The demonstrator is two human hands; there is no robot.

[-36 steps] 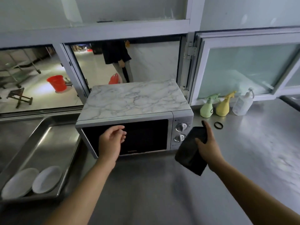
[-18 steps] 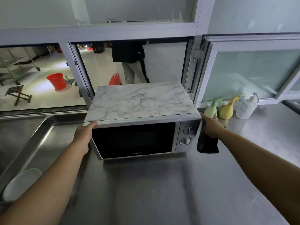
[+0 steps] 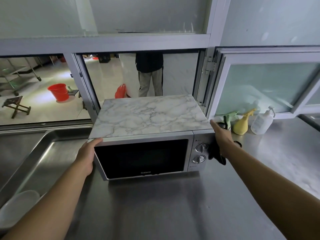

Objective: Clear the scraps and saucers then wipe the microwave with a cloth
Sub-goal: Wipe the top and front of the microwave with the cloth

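A silver microwave (image 3: 149, 118) with a marble-patterned top and dark door stands on the steel counter, door closed. My left hand (image 3: 87, 155) rests against its left side, thumb on the top front corner. My right hand (image 3: 222, 139) presses a black cloth (image 3: 216, 155) against the microwave's right side; the cloth hangs below my palm. A white saucer (image 3: 17, 205) lies in the steel tray (image 3: 39, 153) at the lower left, partly cut off by the frame.
Green (image 3: 228, 120) and yellow (image 3: 242, 123) spray bottles and a clear pump bottle (image 3: 262, 122) stand right of the microwave by the window ledge. Behind the open hatch a person stands; a red bucket (image 3: 58, 91) sits on the floor beyond.
My left hand left the door front and settled on the microwave's left side. My right hand carried the cloth from in front of the knobs to the microwave's right side.
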